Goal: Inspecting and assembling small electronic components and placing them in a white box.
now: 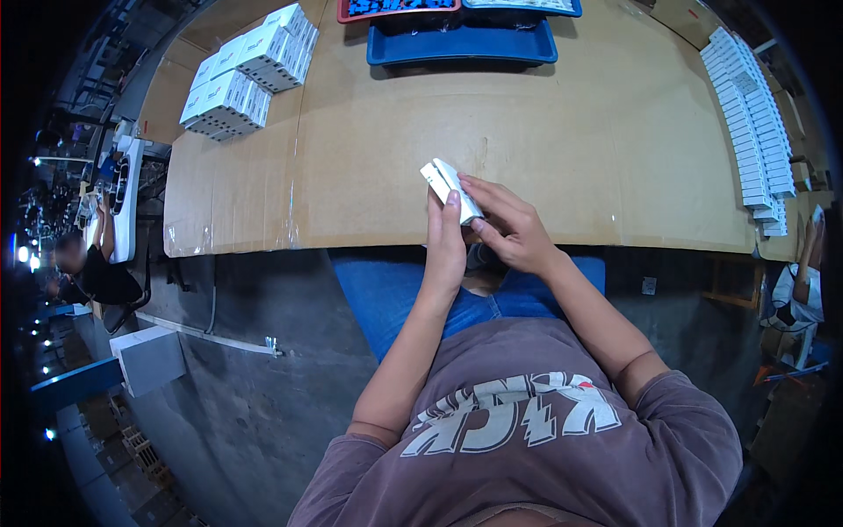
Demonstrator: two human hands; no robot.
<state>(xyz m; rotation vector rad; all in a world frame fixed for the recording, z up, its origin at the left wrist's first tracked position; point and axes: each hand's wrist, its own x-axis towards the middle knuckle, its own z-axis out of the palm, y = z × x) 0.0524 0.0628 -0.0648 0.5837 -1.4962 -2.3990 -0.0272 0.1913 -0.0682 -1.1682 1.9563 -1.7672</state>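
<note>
Over the near part of the cardboard-covered table [386,167] I hold a small white carton [458,198] in both hands. Its far end stands partly open, with a flap sticking out toward the upper left. My left hand [446,241] grips the carton's left side, the thumb lying along its face. My right hand [514,230] closes on the right side, fingers at the upper edge and thumb near the lower end. What lies inside the carton is hidden.
Stacked white cartons [230,101] stand at the far left. Tall rows of white cartons [746,123] line the right edge. At the back sit a blue tray [461,54] and a red tray [351,16] of small blue parts. Two people are at work, one left, one right.
</note>
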